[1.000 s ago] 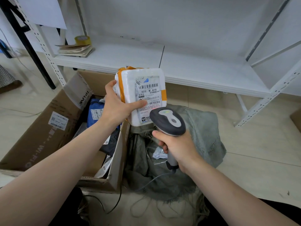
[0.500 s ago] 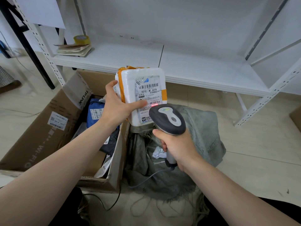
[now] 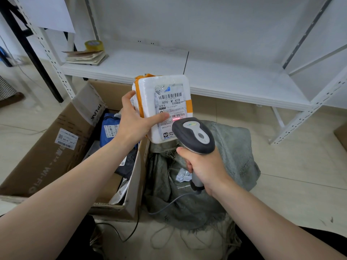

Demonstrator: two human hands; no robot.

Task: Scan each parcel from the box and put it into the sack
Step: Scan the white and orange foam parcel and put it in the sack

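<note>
Open cardboard box (image 3: 47, 156) at left holds further parcels. Left hand (image 3: 136, 122) grips the white parcel (image 3: 159, 91) upright above box and sack (image 3: 234, 147), thumb across its label. Right hand (image 3: 204, 166) clasps the scanner (image 3: 193, 135), red line on the lower barcode.

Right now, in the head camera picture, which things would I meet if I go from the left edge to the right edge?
Cardboard box → blue parcel inside it → left hand → white parcel that it holds → scanner → white shelf leg.
</note>
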